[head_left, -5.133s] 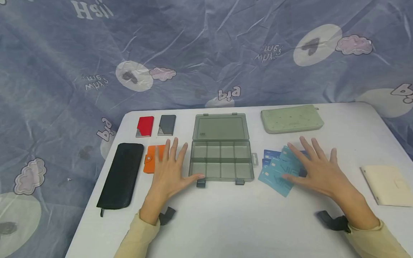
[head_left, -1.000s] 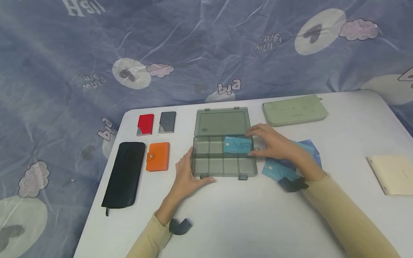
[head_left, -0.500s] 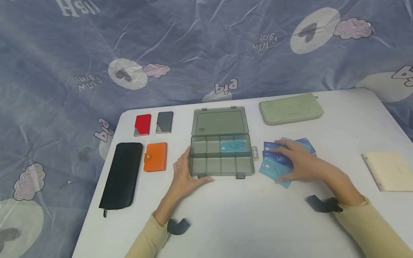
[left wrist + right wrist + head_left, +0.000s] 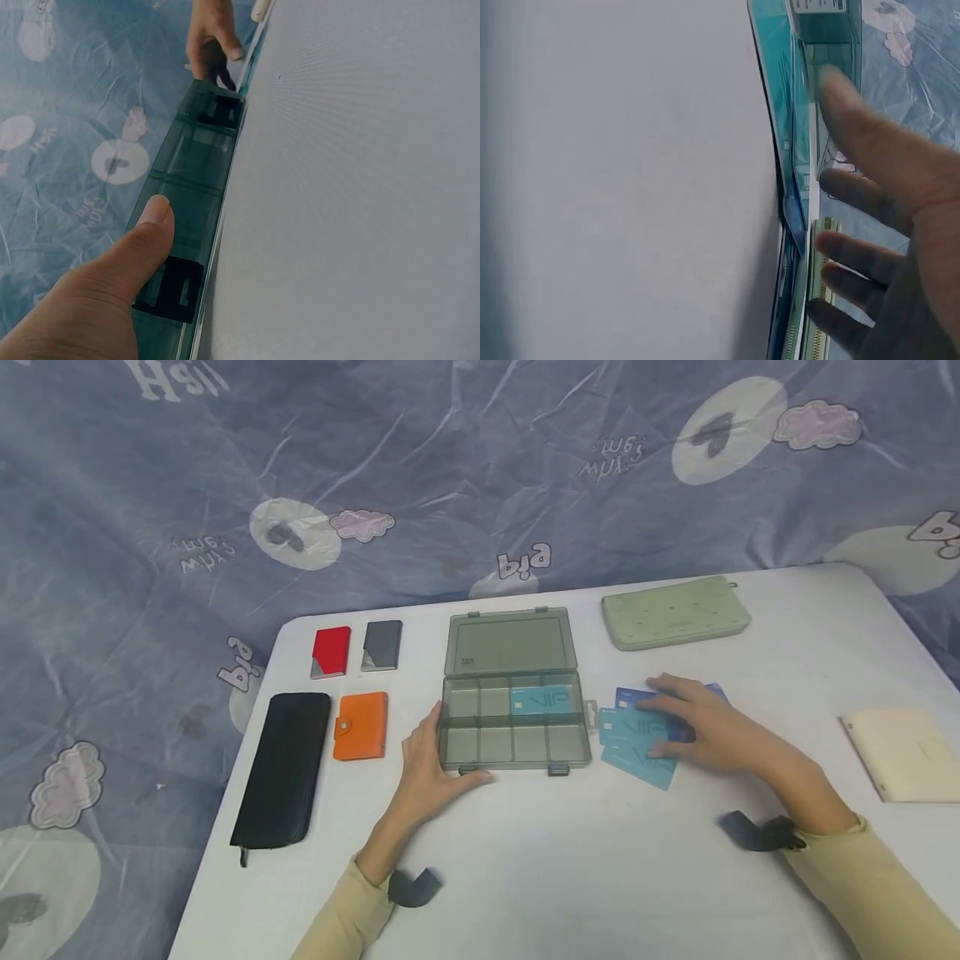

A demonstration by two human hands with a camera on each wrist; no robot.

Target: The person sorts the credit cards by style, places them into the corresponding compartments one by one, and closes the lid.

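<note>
My left hand [image 4: 427, 768] grips the front left corner of a translucent green compartment box [image 4: 531, 745] whose hinged lid [image 4: 512, 642] lies back. The left wrist view shows its thumb [image 4: 142, 240] on the front wall beside a dark latch [image 4: 180, 289]. One light blue VIP card [image 4: 542, 700] lies across the rear right compartments. At right, my right hand [image 4: 712, 727] holds another light blue VIP card [image 4: 630, 727], with thumb and fingertips at opposite edges, over a pile of light blue [image 4: 637, 764] and dark blue cards [image 4: 628, 695]. The hand hides part of the pile.
A red card holder [image 4: 331, 649], a grey one [image 4: 383, 643], an orange snap wallet [image 4: 362, 727] and a black zip wallet [image 4: 283, 768] lie left. A green zip pouch [image 4: 675, 614] is at the back right. A cream notebook-like item [image 4: 903, 754] lies far right.
A card has gone into the box, and my right hand has returned to the pile. A light blue card has since shifted left over the dark blue one. My left hand has stayed at the corner.
</note>
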